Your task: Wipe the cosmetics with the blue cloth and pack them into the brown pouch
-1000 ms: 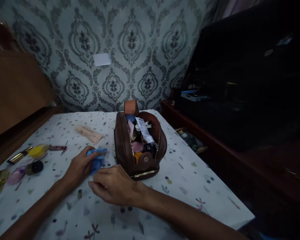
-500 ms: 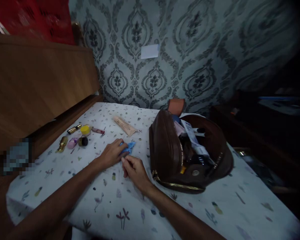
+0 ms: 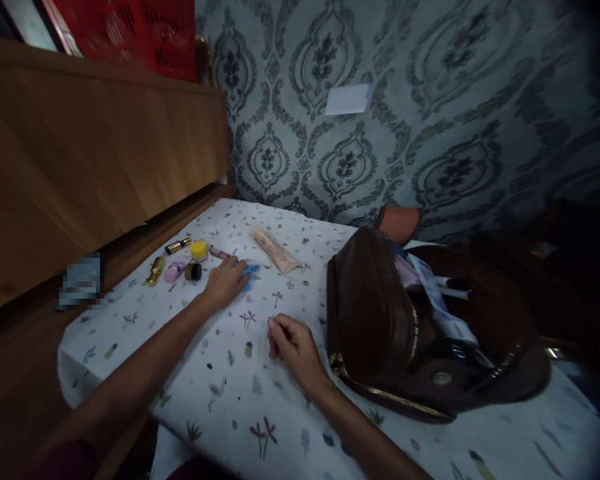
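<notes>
Left hand [image 3: 225,283] flat on table [image 3: 230,400], toward far left corner, fingers pressed together over small blue item [image 3: 251,275]; blue edge sticking out on the right side of the hand. Can't tell what the item is, too dark and mostly covered.

Right hand [image 3: 293,343] resting mid-table, well apart from the left, fingers curled in with thumb against fingertips; can't tell whether anything is pinched there. Sits just beside brown leather pouch [image 3: 370,320].

Pouch unzipped, lying near right edge of table, stuffed with cosmetics; white tube [image 3: 443,307] poking out of the opening. Orange-brown strap tab [image 3: 399,223] at its far end.

Beige tube [image 3: 275,250] lying flat near far edge, just beyond the blue item, not touching it.

Cluster near far left corner, just left of left hand: yellow-lidded jar [image 3: 199,250], pink item [image 3: 174,271], small dark round jar [image 3: 193,271], gold lipstick case [image 3: 156,271], second gold-and-black tube [image 3: 178,245]. Thin pinkish stick [image 3: 220,253] between jar and hand.

Table covered by white printed cloth. Wooden headboard-like panel [image 3: 80,153] along left edge, patterned wallpaper [image 3: 380,133] behind.
</notes>
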Available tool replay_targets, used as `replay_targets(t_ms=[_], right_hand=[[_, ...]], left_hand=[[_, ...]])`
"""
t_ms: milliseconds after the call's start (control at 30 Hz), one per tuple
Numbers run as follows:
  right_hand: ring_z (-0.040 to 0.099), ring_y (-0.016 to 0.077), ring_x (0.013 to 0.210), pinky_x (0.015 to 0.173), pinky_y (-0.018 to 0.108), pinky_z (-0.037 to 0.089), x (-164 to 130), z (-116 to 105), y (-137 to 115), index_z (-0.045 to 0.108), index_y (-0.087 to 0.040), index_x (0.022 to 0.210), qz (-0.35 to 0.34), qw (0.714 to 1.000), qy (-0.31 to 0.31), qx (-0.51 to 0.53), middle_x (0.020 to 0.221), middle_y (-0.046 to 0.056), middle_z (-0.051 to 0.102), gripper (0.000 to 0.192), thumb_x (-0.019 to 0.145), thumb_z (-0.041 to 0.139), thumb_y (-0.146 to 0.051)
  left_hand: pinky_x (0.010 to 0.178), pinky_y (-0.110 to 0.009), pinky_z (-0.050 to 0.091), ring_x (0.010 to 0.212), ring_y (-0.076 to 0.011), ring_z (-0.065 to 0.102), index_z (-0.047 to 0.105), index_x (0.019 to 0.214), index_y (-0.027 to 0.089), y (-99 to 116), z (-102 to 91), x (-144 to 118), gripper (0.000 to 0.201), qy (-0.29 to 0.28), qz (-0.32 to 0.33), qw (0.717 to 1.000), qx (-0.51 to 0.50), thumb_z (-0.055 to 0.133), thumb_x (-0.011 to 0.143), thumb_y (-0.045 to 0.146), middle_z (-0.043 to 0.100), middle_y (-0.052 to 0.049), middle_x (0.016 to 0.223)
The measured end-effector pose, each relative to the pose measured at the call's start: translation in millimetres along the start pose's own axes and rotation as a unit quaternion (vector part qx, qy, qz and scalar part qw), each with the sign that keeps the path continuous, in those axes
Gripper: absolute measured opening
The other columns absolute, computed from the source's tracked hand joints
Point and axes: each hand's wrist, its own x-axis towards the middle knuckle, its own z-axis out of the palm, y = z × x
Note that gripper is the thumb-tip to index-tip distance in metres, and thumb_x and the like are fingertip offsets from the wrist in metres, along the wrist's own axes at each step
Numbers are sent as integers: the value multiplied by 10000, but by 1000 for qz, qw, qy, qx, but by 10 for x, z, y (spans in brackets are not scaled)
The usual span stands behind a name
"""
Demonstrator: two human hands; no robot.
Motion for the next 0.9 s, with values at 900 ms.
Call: replay_targets(t_ms=[900], right_hand=[[465, 114, 503, 547, 247, 378, -23, -2, -11, 469, -204, 616, -17, 1000, -9, -18, 502, -34, 475, 432, 936, 469, -494]], left_hand=[[967, -497, 400, 1217, -389, 480, 605, 1211, 102, -407, -189, 45, 376, 86, -172, 975, 109, 392, 902, 126, 524, -248, 1278]])
